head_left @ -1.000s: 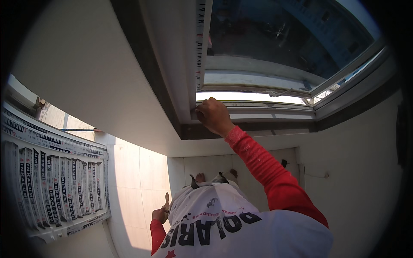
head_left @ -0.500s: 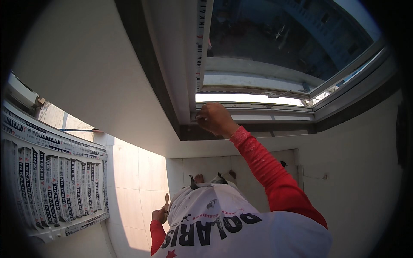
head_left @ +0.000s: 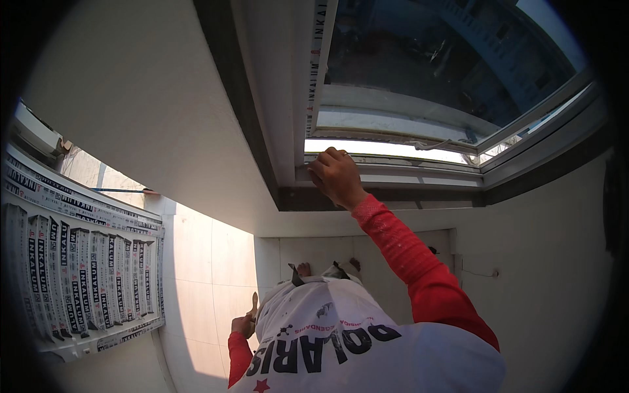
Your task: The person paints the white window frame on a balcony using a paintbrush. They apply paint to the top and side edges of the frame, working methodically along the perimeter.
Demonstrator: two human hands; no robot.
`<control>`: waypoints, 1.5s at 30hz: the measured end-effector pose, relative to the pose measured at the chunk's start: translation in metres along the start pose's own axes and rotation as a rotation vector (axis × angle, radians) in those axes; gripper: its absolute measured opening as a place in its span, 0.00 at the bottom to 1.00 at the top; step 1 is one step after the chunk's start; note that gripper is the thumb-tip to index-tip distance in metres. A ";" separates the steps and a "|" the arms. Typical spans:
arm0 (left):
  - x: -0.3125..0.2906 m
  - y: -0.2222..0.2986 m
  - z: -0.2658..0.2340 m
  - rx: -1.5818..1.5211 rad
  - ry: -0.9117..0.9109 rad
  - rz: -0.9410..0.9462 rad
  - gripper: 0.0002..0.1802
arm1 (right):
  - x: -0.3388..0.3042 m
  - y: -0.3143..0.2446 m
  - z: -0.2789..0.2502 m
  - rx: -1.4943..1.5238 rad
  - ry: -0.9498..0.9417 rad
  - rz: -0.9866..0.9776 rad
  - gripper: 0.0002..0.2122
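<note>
My right hand rests at the lower left corner of a window frame, its fingers bent and drawn together against the sill rail. Whatever may be between those fingers is hidden. Just beyond it, the glazed sash stands swung outward, leaving a bright gap along its bottom edge. Low on the left, beside my body, my left hand is closed round a tool with a slim tan, wood-like handle. The tool's working end cannot be made out.
Dark trim borders the window opening. A pale wall rises on the left. At far left is a louvred panel covered in printed protective tape, beside sunlit floor tiles. A thin wire sticks out of the right wall.
The view has shifted slightly. My right hand has turned a little, its knuckles now higher and its fingers nearer the rail's far edge. My left hand keeps its hold on the tan-handled tool.
</note>
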State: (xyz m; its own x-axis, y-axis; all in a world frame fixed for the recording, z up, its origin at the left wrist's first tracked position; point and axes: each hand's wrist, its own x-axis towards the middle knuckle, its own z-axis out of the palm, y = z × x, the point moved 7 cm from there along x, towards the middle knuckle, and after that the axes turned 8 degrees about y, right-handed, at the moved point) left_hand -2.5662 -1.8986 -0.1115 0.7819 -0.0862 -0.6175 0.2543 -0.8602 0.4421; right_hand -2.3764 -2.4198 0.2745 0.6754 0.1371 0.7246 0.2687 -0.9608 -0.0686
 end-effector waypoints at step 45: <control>0.002 -0.012 0.001 -0.191 0.017 -0.285 0.26 | 0.007 -0.026 -0.011 0.102 -0.245 -0.040 0.03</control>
State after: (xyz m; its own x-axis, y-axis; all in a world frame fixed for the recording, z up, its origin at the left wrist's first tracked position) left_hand -2.5682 -1.8894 -0.1189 0.6732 0.1541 -0.7232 0.5645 -0.7387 0.3682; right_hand -2.3864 -2.3966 0.2890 0.8053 0.2409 0.5417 0.3580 -0.9259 -0.1206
